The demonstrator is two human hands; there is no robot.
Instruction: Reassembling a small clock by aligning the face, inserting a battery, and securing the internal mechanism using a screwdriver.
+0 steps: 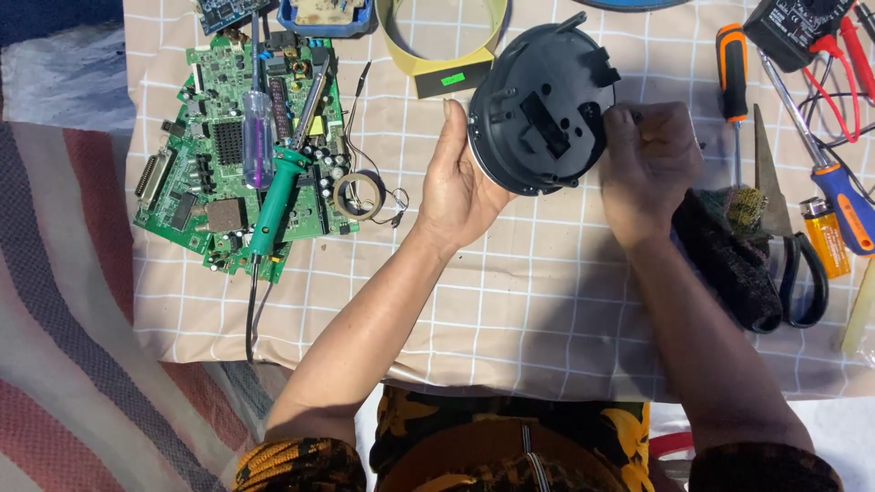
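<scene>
While the left hand (458, 182) cradles the round black housing (540, 109), the right hand (645, 169) pinches its edge.

To my left a green circuit board (223, 155) lies on the checked paper (510, 310), with a green-handled soldering iron (278, 196) and a clear-handled screwdriver (257, 137) across it. On my right I see scissors (788, 246), an orange lighter (828, 237) and a blue-handled screwdriver (843, 200).
</scene>
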